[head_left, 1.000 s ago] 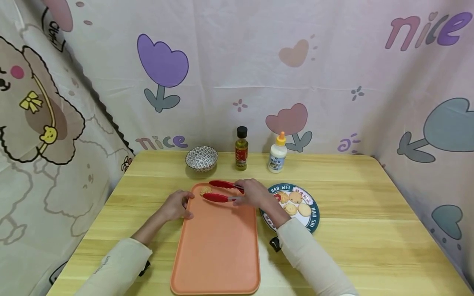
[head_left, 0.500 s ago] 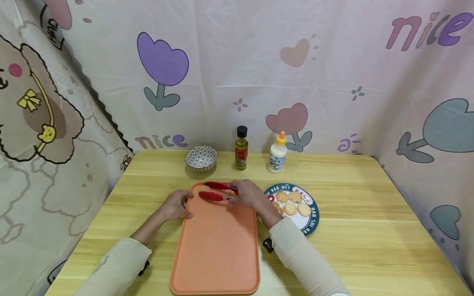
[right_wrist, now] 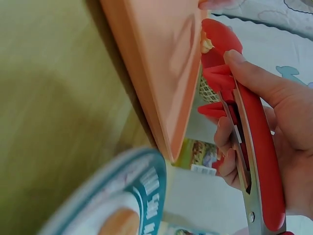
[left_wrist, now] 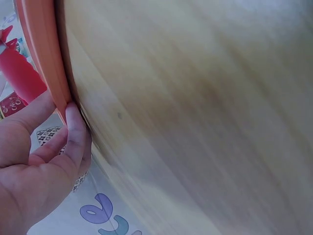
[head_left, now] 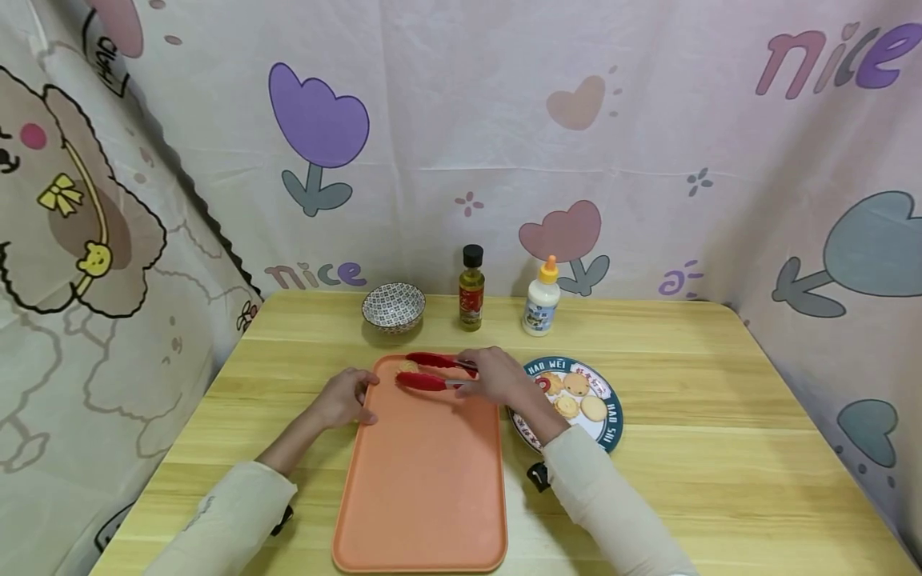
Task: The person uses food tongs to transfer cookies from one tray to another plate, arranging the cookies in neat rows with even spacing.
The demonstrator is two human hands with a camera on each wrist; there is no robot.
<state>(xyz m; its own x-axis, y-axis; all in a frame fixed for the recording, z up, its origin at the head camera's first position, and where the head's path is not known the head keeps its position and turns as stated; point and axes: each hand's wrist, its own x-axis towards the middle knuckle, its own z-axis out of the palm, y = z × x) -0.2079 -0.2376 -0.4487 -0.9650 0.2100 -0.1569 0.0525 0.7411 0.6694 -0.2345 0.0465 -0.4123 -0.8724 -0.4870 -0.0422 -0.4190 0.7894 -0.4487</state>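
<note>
My left hand (head_left: pixel 347 398) pinches the left rim of the orange tray (head_left: pixel 425 488) near its far corner; the left wrist view shows thumb and fingers on either side of that rim. My right hand (head_left: pixel 493 376) grips red-tipped metal tongs (right_wrist: pixel 261 147), reaching over the tray's far end. A small pale cookie (head_left: pixel 407 367) shows between the tong tips by the tray's far left corner, partly hidden by them. To the right, partly behind my right forearm, is a round plate (head_left: pixel 615 416) with a dark teal rim. Several cookies (head_left: pixel 576 385) lie on it.
Behind the tray stand a patterned bowl (head_left: pixel 393 308), a black-capped bottle of yellowish liquid (head_left: pixel 471 296) and a white bottle with a yellow cap (head_left: pixel 541 304). The wooden table (head_left: pixel 691 480) ends at a printed cloth (head_left: pixel 446 120) at the back.
The tongs shifted left, then back right, and the cookie between their tips now sits slightly farther right. My left hand has stayed on the tray rim.
</note>
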